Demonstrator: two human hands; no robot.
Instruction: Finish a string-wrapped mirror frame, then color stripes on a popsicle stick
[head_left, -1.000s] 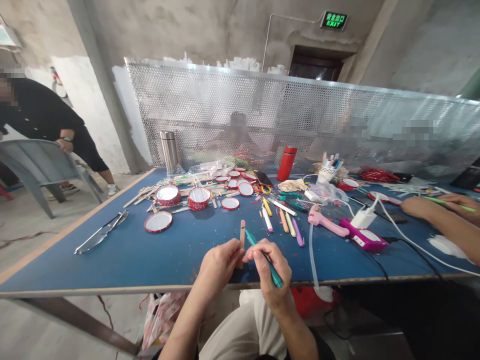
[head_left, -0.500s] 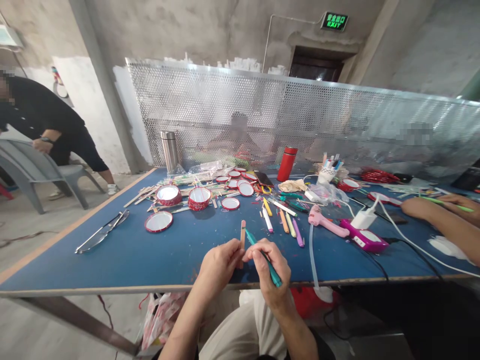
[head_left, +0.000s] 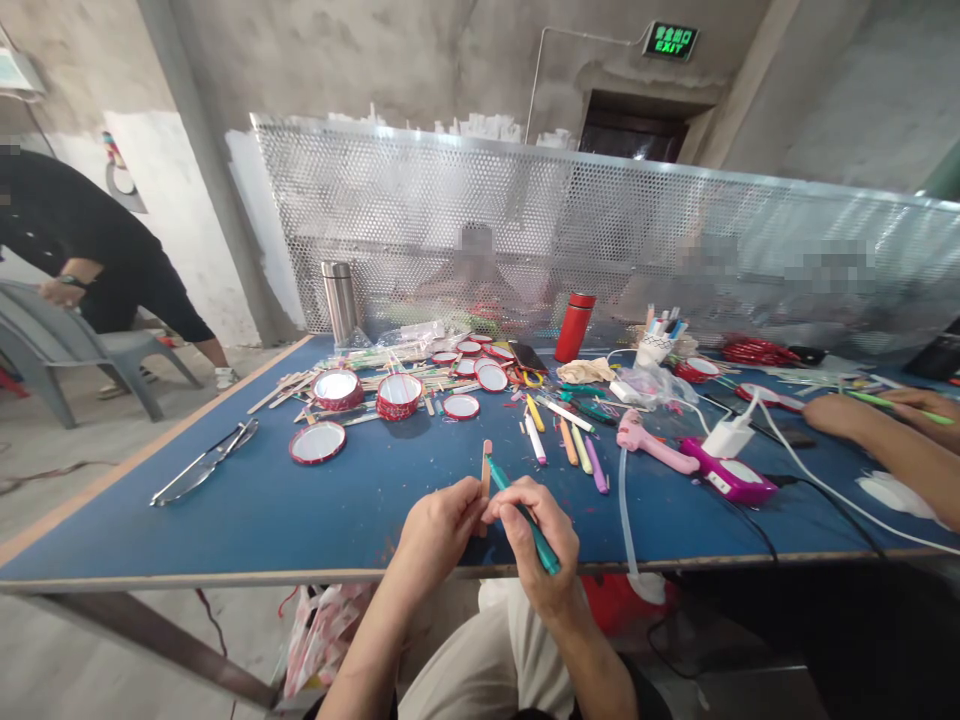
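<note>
— Perforated metal screening (head_left: pixel 420 190) is stood behind a blue-topped worktable (head_left: pixel 150 530). What is being held at the table's near edge?

— A flat wooden craft stick (head_left: pixel 486 470) is pinched upright between thumb and fingers of the left hand (head_left: pixel 439 530). A teal marker (head_left: pixel 510 497) is gripped in the right hand (head_left: pixel 525 565), with the fingers curled closely around its barrel.

— Where is the stick placed?

— It is held just above the table edge, and its upper end is met by the marker's tip. Whether actual contact is made cannot be told.

— Which step is judged to be in hand?

— Marking of the stick with the teal marker appears to be under way, with 2 hands working close together.

— What is called for by the next move?

— A steady hold on the stick would be needed, with the tip kept on the wood.

— What is laid out beyond the hands?

— Loose coloured markers (head_left: pixel 570 445) and 2 red-wrapped round frames (head_left: pixel 399 395) are scattered across the tabletop, and a pink glue gun (head_left: pixel 727 485) is left on the right.
</note>
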